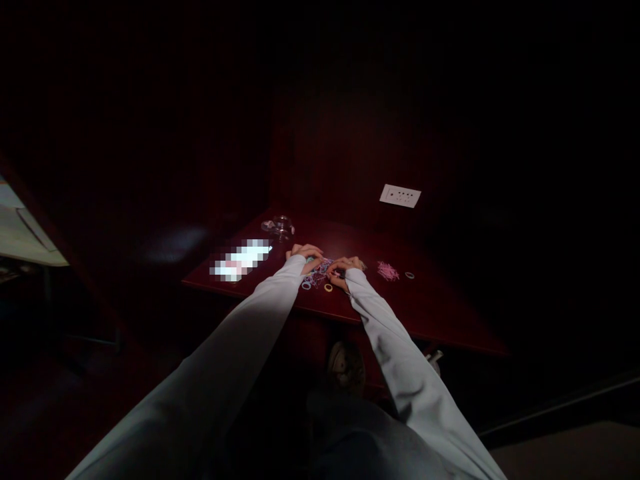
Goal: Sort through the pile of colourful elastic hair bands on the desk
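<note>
Both my hands are over a tangled pile of small coloured elastic hair bands [316, 276] near the front of a dark red table. My left hand [305, 255] rests at the pile's left side, its fingers apart and bent loosely over the bands. My right hand [347, 267] is at the pile's right side, with fingers curled inward and thumb close to them; what they hold is too small to make out. In front of the pile lie a light blue ring-shaped hair tie [306, 285] and a yellow one [329, 288]. Right of my right hand is a separate heap of pink bands [387, 271].
A greyish hair tie [410, 275] lies beyond the pink heap. Left of my hands is a phone [245, 259] with a bright, blurred screen. Behind it stands a clear jar [283, 227]. A white socket plate [400, 195] is on the dark wall. The table's front edge [330, 315] runs below my forearms.
</note>
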A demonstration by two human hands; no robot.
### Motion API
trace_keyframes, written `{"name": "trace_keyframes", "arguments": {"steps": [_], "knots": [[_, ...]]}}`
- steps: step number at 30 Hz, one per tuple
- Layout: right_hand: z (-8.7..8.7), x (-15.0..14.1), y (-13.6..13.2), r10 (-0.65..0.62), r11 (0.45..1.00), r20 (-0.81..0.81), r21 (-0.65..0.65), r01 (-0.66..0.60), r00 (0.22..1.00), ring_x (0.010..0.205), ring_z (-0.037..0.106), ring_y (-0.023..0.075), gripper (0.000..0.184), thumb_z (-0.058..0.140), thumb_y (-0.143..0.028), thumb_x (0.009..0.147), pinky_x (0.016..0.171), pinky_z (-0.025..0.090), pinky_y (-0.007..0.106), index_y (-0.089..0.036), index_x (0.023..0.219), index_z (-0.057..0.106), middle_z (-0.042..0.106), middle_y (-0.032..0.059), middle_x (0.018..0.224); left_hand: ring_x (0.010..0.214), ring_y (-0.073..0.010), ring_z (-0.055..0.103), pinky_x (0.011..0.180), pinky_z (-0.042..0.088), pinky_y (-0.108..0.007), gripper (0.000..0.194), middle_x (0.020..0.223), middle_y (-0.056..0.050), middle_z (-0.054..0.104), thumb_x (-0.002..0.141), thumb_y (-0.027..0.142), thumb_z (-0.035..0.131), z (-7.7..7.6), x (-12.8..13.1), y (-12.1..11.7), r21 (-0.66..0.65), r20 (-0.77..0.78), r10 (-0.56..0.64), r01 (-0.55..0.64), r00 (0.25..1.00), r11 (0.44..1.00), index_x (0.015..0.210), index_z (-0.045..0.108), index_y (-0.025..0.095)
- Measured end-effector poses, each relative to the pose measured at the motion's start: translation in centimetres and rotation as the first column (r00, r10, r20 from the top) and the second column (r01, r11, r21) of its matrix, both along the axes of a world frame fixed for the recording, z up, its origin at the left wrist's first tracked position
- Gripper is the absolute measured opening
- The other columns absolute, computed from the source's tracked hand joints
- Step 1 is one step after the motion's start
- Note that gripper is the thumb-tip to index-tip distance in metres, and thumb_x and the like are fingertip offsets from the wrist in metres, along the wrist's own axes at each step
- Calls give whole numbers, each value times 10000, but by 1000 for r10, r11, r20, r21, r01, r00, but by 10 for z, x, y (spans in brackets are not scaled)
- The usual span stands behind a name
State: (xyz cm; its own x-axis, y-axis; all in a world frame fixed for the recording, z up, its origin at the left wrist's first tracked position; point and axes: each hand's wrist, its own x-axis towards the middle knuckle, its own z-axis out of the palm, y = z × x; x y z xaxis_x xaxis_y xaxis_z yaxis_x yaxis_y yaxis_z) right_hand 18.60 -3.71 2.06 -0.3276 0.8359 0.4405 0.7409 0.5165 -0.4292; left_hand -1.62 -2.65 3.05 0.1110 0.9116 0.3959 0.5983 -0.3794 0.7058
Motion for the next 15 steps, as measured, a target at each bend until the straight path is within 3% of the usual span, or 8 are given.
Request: {"name": "trace_keyframes", "arguments": {"steps": [7,15], "knots": [[-3,-3,6,-67,998,-66,-17,66,996,1056,546,273,77,781,-333,822,992,423,427,-304,878,826,773,28,998,1247,-252,530,1049,348,-456,70,1366,80,711,796,211,758,-3,0,-3,42,-57,-36,38,998,998,794,722,271],[3,-6,3,-102,995,-96,-24,100,990,1049,579,285,56,786,-304,795,967,446,425,-282,846,795,741,39,907,1223,-260,482,1051,341,-457,171,1292,51,729,828,350,800,-12,4,5,61,-144,-51,60,988,996,688,746,269]]}}
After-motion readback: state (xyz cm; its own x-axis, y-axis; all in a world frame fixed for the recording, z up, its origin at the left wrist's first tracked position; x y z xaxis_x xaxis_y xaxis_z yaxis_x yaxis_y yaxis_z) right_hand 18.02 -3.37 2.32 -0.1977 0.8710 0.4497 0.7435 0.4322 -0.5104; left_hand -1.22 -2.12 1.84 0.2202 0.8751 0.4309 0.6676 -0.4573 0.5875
